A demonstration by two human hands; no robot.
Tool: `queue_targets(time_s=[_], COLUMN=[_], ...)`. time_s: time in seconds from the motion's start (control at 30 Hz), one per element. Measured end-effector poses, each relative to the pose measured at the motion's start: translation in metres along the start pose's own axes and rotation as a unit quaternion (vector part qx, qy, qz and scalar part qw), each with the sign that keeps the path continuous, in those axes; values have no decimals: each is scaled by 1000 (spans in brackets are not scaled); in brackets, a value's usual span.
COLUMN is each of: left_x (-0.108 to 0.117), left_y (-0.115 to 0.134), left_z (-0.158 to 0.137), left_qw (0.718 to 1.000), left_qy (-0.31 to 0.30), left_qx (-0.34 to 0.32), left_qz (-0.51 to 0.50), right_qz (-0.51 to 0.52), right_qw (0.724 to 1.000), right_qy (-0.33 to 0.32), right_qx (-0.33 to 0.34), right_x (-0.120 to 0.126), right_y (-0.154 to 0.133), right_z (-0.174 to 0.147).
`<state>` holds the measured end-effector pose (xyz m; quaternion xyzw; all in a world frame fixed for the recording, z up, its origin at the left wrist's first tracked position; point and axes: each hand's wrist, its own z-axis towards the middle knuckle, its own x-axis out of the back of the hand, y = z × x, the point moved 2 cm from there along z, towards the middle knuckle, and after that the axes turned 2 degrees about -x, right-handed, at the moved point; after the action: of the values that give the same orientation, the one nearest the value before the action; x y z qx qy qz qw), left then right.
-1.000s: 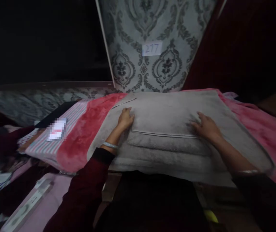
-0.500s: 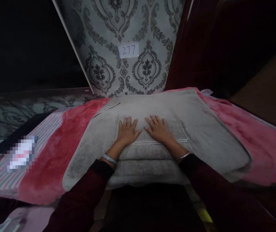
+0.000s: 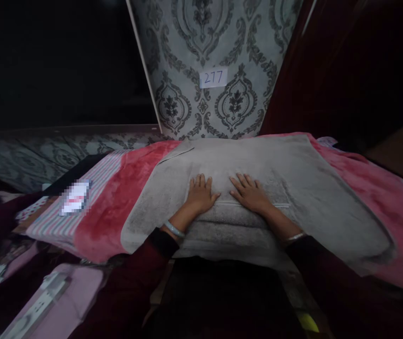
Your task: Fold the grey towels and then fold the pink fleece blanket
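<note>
My left hand (image 3: 200, 194) lies palm down, fingers stretched out, on a grey plush towel-like cloth (image 3: 222, 230). Beside it, my right hand (image 3: 251, 193) rests flat on the same cloth with its fingers spread. The cloth's middle part is folded in layers, with a pale hem running just below my right hand. Around it a wider grey sheet of similar cloth (image 3: 332, 207) spreads out, its far left corner turned over. Neither hand grips anything. A bracelet circles each wrist.
A red-pink plush blanket (image 3: 99, 226) lies beneath, over striped fabric (image 3: 55, 226). On the stripes sits a blurred-out white item (image 3: 75, 197). A large black screen (image 3: 60, 70) stands behind left; a paper marked 277 (image 3: 213, 77) is on the patterned wall. At lower left lies a power strip (image 3: 35, 308).
The view has turned left, so everything sits further right and more of the lower-left clutter shows. Both hands stay flat on the cloth, and the gap between them is slightly wider.
</note>
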<state>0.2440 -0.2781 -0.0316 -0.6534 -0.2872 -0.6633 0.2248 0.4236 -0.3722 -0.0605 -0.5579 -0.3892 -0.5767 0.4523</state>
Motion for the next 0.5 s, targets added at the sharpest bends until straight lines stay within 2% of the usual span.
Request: queue_targets(time_s=[0.1,0.17,0.27,0.4,0.5], left_x=[-8,-15,-23,-18,-7], left_y=[-5,-11,-23,-50,-71], left_z=[-38,-60,-77,-65,-40], left_qw=[999,996,985,953,913], left_qy=[25,62,117,156,145], left_qx=[-1,13,40,91,161], left_qz=[-29,-55,-116,-245,-346], right_qz=[0,8,28,47,47], right_qw=[999,999,998,998,998], right_qy=[10,28,41,26,39], right_qx=[31,44,40,45,24], right_x=[-7,-11,-13,-7,-2], right_y=[2,4,7,12,30], right_z=[-37,-57,-70,-62,-54])
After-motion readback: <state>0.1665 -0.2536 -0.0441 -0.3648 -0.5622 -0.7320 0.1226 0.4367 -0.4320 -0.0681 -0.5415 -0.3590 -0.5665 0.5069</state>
